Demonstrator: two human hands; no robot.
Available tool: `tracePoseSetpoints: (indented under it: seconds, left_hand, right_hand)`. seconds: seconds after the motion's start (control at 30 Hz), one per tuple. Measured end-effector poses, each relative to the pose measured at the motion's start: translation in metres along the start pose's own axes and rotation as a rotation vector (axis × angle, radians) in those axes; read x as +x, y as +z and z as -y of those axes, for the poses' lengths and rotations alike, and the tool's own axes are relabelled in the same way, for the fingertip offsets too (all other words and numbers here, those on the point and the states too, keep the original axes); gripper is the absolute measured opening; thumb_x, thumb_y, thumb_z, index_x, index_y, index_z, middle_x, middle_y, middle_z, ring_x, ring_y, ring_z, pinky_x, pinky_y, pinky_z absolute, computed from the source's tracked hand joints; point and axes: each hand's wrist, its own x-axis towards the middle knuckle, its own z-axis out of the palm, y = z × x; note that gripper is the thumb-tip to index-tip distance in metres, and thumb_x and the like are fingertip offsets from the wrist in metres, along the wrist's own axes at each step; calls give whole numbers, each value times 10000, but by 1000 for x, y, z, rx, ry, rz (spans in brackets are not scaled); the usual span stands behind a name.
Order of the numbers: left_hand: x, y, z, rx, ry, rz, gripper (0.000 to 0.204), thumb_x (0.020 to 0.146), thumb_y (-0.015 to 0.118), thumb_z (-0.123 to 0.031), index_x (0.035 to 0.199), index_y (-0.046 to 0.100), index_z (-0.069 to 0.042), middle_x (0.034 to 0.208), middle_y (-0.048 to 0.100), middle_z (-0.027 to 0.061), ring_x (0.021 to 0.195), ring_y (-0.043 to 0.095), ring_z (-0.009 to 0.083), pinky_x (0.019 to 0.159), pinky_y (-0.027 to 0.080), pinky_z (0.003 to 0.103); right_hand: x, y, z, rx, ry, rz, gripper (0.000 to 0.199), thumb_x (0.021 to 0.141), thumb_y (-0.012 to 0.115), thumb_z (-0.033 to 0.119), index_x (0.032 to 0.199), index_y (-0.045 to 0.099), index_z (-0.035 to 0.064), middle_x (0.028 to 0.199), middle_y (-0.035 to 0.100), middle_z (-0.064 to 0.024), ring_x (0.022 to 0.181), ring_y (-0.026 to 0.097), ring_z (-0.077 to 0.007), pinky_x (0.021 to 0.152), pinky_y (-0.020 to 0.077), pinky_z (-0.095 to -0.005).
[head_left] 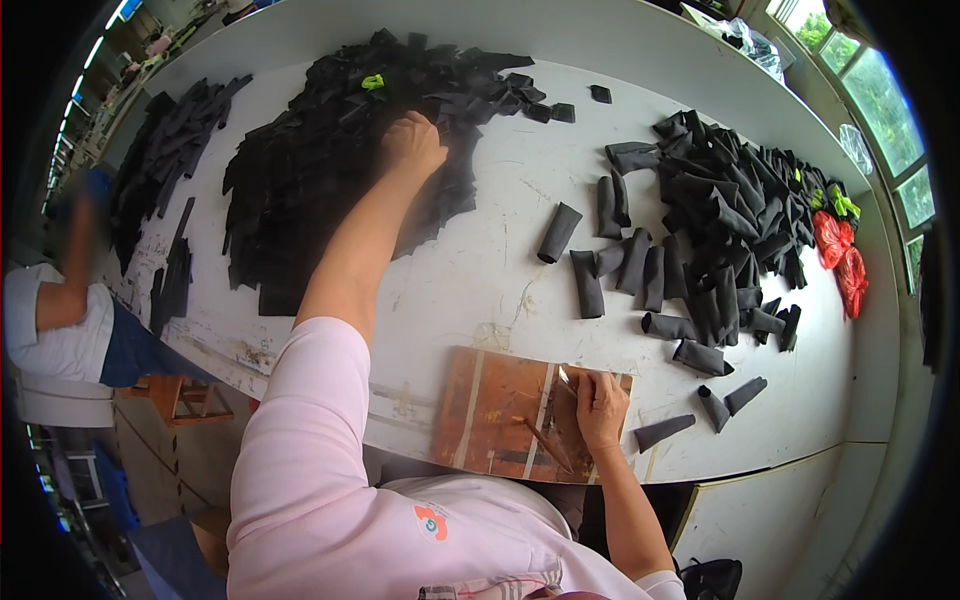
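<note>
My left hand (413,147) reaches over a broad heap of flat black fabric pieces (300,190) at the far left of the table. Its fingers are curled down at the cloth; what they pinch, if anything, is hidden. Close to me, my right hand (601,408) rests at the right side of a reddish-brown board (487,405). From its closed fingers sticks out a thin, shiny metal tool (567,380), whose exact kind I cannot make out. A slim brown stick-like piece (546,443) lies slantwise on the board, left of that hand.
Rolled black fabric tubes (735,215) are heaped at the right, several loose ones near the board. Red plastic bags (842,255) lie by the right wall. More black strips (185,135) lie at the far left, near another person (65,310). A raised rim (590,35) bounds the table's back.
</note>
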Motion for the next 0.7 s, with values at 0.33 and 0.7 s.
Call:
tracePoseSetpoints:
  seconds: [0.33, 0.7]
  left_hand:
    - [17, -5, 18, -126, 65, -23, 150, 746, 527, -43, 862, 584, 33, 893, 607, 215, 846, 604, 329, 715, 505, 381]
    - [5, -29, 39, -256, -24, -76, 129, 696, 540, -23, 807, 600, 4, 857, 606, 209, 827, 595, 353, 709, 493, 396]
  right_hand:
    - [1, 1, -1, 29, 23, -10, 60, 779, 552, 90, 738, 526, 54, 638, 532, -99, 544, 529, -284, 485, 415, -350]
    - [2, -1, -1, 43, 40, -18, 54, 768, 562, 73, 732, 529, 47, 642, 538, -103, 545, 531, -283, 488, 416, -344]
